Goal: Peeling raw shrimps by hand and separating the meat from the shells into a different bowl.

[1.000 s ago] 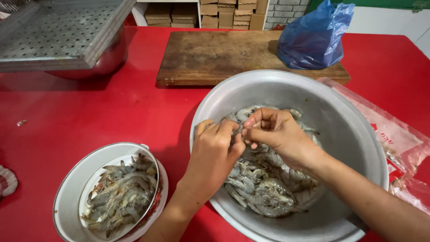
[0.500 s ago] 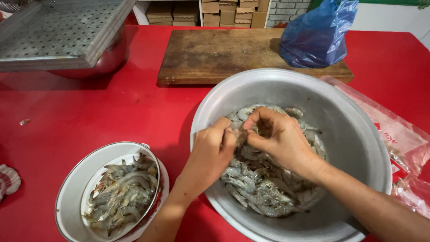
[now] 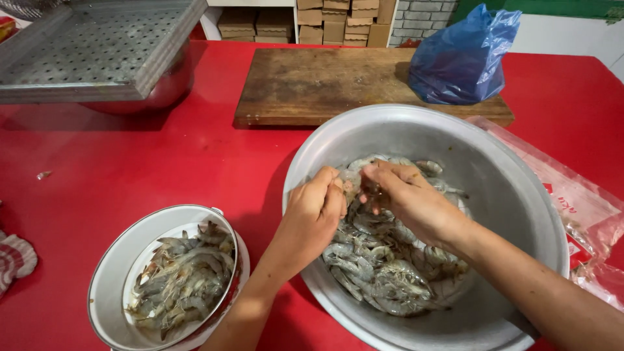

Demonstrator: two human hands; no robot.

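Head view: both hands, left hand and right hand, pinch one raw shrimp with fingers clamped, over the shrimp-filled metal basin on the red table.

Dull brushed metal basin, glossy red table, worn matt wooden board, shiny blue plastic bag

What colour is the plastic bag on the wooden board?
Blue; the bag shows clearly in the head view, resting on the board.

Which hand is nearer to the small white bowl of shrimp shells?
Left. The left hand is over the big metal basin's near-left rim, just right of the small white bowl; the right hand is farther right, over the basin's middle.
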